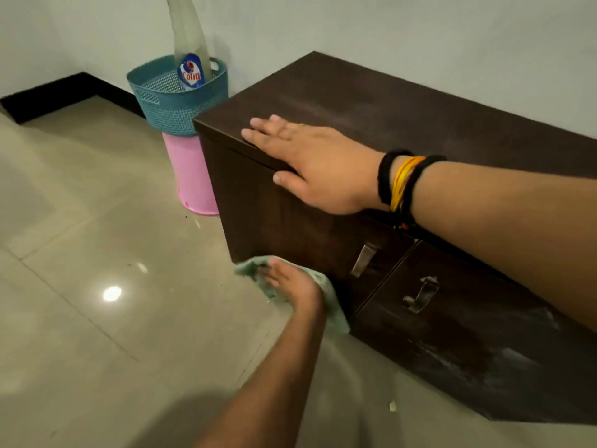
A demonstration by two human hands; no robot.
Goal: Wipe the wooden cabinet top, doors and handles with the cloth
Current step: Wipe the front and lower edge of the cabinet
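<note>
currently the wooden cabinet (371, 101) is braced at its top front edge by the flat, unclenched right hand (310, 163). low against the left door, the cloth (326, 286) is grasped by the left hand (290, 282). the handles (363, 260) could be missed if the strokes are kept low.

spray bottle (189, 56) stands in teal basket (174, 105) atop pink bucket (192, 176).

One head-worn wide-angle camera looks forward and steeply down, close above the low dark-brown wooden cabinet (371, 101), which runs from near right to far left toward the white wall (420, 33).
</note>
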